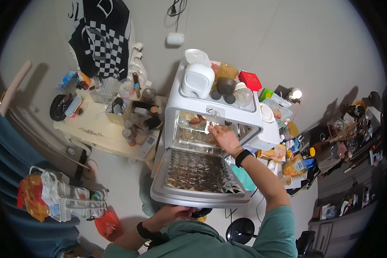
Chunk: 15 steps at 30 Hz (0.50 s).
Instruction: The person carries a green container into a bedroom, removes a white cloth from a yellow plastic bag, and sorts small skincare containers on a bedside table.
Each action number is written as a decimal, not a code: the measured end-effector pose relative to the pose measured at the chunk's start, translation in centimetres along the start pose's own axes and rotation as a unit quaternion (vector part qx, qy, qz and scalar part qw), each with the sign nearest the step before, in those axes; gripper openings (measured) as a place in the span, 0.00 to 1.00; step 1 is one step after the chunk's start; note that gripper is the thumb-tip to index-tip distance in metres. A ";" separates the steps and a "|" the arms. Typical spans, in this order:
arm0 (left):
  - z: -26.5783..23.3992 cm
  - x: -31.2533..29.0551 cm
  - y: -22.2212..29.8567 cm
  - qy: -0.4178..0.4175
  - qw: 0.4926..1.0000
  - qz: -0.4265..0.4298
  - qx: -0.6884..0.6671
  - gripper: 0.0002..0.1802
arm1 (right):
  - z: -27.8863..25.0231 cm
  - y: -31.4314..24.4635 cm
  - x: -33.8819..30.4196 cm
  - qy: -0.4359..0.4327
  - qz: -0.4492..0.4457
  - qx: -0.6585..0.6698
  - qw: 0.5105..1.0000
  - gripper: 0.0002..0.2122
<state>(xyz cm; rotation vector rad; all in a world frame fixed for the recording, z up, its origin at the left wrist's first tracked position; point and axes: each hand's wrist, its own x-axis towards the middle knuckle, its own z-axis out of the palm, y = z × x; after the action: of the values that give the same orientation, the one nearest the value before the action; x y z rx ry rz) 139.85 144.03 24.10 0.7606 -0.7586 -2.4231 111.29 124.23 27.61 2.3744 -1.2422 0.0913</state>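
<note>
A white countertop cabinet [171, 129] stands in front of me with its door [202, 172] folded down. The door's inner face is shiny metal in a diamond pattern. My right hand [224, 138] reaches into the cabinet, its fingers bent together beside a small whitish patch [210, 128]; what they hold, if anything, is unclear. Inside, a wire rack [189, 134] and some clear and reddish items show behind the hand. My left hand [170, 213] is below the door's front edge, close to my body, with its fingers mostly hidden.
On the cabinet's top tray stand a white rounded container [198, 80], a brown-lidded jar [226, 85] and a red box [250, 80]. A cluttered cream table [84, 124] is at left, a wire cart [64, 198] nearer. Packages [294, 165] crowd the right side.
</note>
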 end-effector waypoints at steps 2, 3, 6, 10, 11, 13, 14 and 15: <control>-0.5 0.3 -0.6 -0.002 1.000 0.000 -0.005 0.09 | -0.2 0.0 0.1 -0.014 0.005 -0.003 1.000 0.20; -0.7 0.3 -0.8 -0.006 1.000 0.002 -0.011 0.09 | -0.3 -0.1 0.1 -0.008 0.009 -0.011 1.000 0.21; 0.0 0.2 -0.1 -0.002 1.000 0.004 -0.016 0.10 | 0.4 -0.3 0.0 0.010 0.022 -0.024 0.999 0.22; 0.6 -0.2 0.5 0.002 1.000 0.010 -0.016 0.10 | 0.7 -0.5 0.3 -0.021 0.071 0.005 0.997 0.26; 0.7 -0.2 0.5 0.007 1.000 0.010 -0.026 0.10 | 0.6 -0.6 0.4 -0.021 0.071 0.007 0.997 0.26; 0.7 -0.2 0.4 0.012 0.999 0.010 -0.036 0.11 | 0.1 -0.8 0.5 -0.006 0.068 0.031 0.997 0.28; 0.7 -0.2 0.3 0.023 0.999 0.008 -0.031 0.11 | -0.2 -0.9 0.7 -0.005 0.068 0.033 0.997 0.28; 0.7 -0.3 0.3 0.034 0.999 0.005 -0.026 0.11 | -0.6 -1.1 0.9 -0.024 0.065 0.040 0.997 0.28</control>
<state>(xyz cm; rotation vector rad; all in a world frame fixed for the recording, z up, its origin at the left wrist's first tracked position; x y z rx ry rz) 139.71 144.22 24.81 0.8130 -0.6686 -2.3843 112.78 124.36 28.00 2.3738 -1.4408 0.1295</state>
